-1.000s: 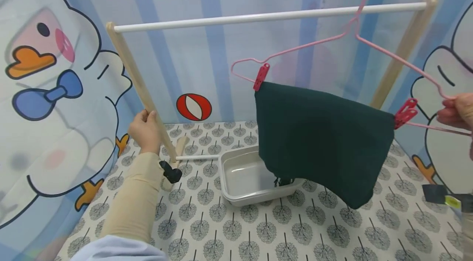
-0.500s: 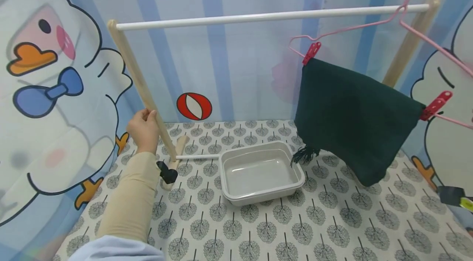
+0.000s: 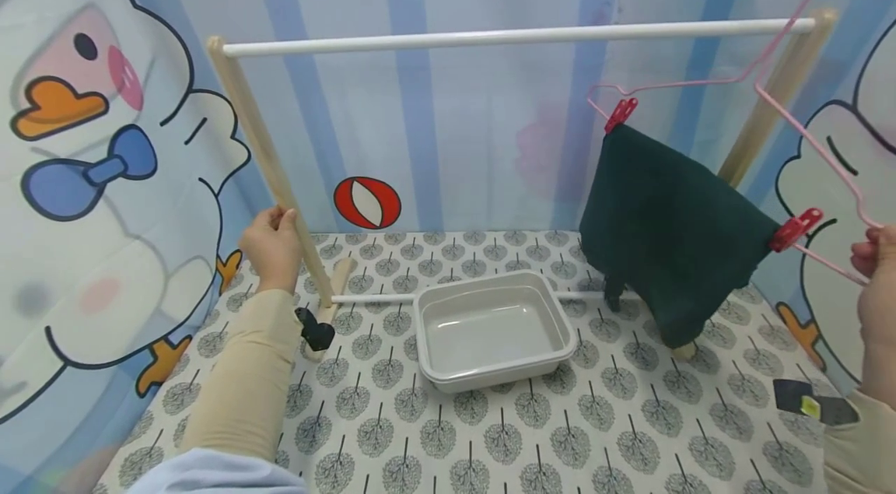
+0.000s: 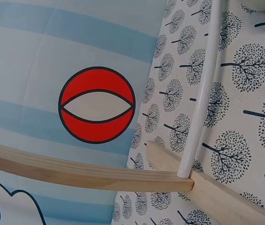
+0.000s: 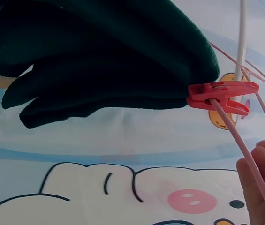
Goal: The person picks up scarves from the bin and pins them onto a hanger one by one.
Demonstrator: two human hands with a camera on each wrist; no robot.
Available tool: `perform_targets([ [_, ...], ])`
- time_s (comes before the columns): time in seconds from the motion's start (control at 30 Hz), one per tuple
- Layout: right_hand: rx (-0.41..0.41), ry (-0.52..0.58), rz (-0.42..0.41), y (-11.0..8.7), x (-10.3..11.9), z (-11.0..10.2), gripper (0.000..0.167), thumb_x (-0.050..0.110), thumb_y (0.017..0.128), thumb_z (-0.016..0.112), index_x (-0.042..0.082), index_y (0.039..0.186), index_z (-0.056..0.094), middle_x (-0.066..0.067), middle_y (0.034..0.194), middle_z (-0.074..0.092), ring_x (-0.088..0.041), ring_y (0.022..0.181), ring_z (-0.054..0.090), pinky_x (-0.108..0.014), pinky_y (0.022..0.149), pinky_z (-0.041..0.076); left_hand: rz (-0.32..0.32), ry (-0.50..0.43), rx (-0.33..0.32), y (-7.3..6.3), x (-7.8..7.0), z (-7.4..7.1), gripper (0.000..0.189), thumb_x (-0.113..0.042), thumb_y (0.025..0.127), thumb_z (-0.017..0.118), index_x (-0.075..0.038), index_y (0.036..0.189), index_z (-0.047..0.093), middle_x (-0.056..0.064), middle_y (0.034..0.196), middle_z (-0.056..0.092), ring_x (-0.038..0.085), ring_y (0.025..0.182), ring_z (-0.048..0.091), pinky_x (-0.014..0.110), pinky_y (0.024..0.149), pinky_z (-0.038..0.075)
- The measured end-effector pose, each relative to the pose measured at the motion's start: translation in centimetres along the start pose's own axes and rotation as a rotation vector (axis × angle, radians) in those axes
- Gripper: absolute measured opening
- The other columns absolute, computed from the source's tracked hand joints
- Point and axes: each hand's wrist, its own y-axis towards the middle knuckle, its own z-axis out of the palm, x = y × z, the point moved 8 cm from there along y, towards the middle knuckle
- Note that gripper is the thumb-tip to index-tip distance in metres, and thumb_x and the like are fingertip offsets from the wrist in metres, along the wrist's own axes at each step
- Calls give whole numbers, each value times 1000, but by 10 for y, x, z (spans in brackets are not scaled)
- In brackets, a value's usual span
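Observation:
My left hand holds the left wooden post of a drying rack, partway up. At the far right, my right hand grips the lower right corner of a pink wire hanger. A dark green fringed cloth hangs from the hanger's bottom bar. One red clip pinches its left corner, and another red clip pinches the right. The hanger's hook rises above the right end of the white rail and overlaps it in the head view. In the right wrist view, curled fingers surround the wire.
Under the rail a pale grey plastic basin stands on the tree-print cloth. Behind it runs the rack's lower white bar, joined to a wooden foot. A duck-print curtain closes off the back and sides.
My right hand has carried the hanger and green cloth rightward, then lowered them slightly, bringing the hook into sight. The basin is uncovered. My left hand stays on the post.

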Motion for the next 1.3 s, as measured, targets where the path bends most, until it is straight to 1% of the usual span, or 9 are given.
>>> perform_targets([
  [0.13,15,-96,143,-49,44,-2,17,37,99,36,38,94,53,28,77,44,16,75,43,-15,94,38,-14,7,-2,-1,1,1,36,-25,95,52,-1,120,59,18,115,63,28,103,62,37,86,52],
  [0.27,11,-125,182,-77,61,-8,17,35,99,37,39,88,48,28,75,43,14,73,41,-8,71,36,-23,6,11,-2,2,4,36,-25,95,52,-1,121,59,18,115,63,27,104,62,36,86,52],
  [0.4,12,-159,177,-82,56,-11,18,35,99,37,36,92,53,28,76,43,12,73,42,-6,63,33,-28,0,20,-3,2,6,36,-26,95,52,-1,121,59,18,116,63,27,104,62,36,86,52],
  [0.67,49,-195,135,-91,51,-3,19,35,99,37,33,98,55,27,77,42,14,75,41,-11,81,42,-20,-4,18,0,0,7,37,-27,95,51,-2,121,59,18,115,63,28,104,62,36,86,52],
  [0.93,20,-237,-33,-93,62,6,27,31,98,43,14,90,62,31,67,38,9,59,37,-3,50,30,-12,-16,-1,1,5,1,37,-26,94,53,-1,120,60,19,114,63,28,103,62,36,86,52],
  [1.03,9,-270,-68,-95,64,8,37,32,98,42,2,105,64,23,76,48,12,64,35,-3,56,30,-20,-15,-8,1,6,-1,36,-26,94,53,-1,119,60,19,114,63,28,103,62,36,86,52],
  [1.13,15,-287,-84,-100,69,11,42,33,99,40,1,122,56,3,104,61,4,91,52,-11,81,41,-49,-20,-21,2,9,-4,36,-26,94,54,-2,120,60,17,115,63,27,104,62,35,87,52],
  [1.23,14,-314,-69,-106,79,7,45,33,99,37,9,136,43,-9,136,46,-14,126,41,-34,107,32,-82,-78,-42,1,12,-7,38,-28,93,55,-5,123,59,13,120,61,23,108,60,31,89,50],
  [1.3,-24,-360,-86,-110,91,-3,47,36,98,37,15,141,37,-6,144,38,-22,134,31,-45,109,27,-68,-142,-62,-4,9,-10,42,-30,94,54,-7,129,53,10,127,56,19,115,55,26,95,45],
])
